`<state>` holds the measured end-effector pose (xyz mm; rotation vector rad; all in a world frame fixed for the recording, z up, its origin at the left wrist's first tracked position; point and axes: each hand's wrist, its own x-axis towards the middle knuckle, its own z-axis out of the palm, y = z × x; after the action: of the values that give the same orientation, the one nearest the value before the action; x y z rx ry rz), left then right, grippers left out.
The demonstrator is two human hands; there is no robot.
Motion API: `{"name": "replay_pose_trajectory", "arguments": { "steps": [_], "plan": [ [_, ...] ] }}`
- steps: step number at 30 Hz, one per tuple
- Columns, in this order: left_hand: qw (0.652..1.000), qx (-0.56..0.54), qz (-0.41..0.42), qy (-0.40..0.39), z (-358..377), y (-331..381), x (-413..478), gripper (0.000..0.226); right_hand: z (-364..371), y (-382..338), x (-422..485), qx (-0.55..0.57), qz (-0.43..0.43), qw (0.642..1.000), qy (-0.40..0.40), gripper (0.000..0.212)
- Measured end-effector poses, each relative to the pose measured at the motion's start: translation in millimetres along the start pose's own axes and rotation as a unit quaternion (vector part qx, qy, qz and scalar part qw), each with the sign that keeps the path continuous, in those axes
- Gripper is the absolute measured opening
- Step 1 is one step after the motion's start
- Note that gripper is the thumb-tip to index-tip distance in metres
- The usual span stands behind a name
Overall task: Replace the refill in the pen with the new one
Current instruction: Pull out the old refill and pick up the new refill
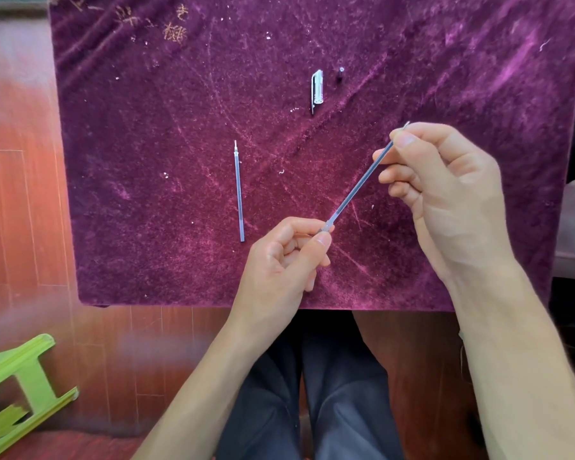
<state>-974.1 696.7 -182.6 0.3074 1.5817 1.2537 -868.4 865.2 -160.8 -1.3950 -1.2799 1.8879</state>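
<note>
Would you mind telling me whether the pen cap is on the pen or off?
Off. The clear pen cap lies alone on the purple cloth, away from both hands.

stool (17, 386): cut by left edge | small dark part (341, 74): too small to identify

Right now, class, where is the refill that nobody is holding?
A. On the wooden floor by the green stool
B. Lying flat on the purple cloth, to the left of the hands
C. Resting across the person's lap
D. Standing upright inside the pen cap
B: the loose refill lies flat on the purple cloth, left of the left hand, while both hands hold the other one.
</note>
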Motion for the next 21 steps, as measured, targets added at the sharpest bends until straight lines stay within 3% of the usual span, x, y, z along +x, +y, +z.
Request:
{"name": "replay_pose_trajectory", "arguments": {
  "steps": [21],
  "plan": [
    [0.999,-0.028,0.006,0.024,2.1,7.5,4.3,0.016,14.0,30.1,-20.7,-0.038,0.03,0.996,-0.077,0.008]
  ]
}}
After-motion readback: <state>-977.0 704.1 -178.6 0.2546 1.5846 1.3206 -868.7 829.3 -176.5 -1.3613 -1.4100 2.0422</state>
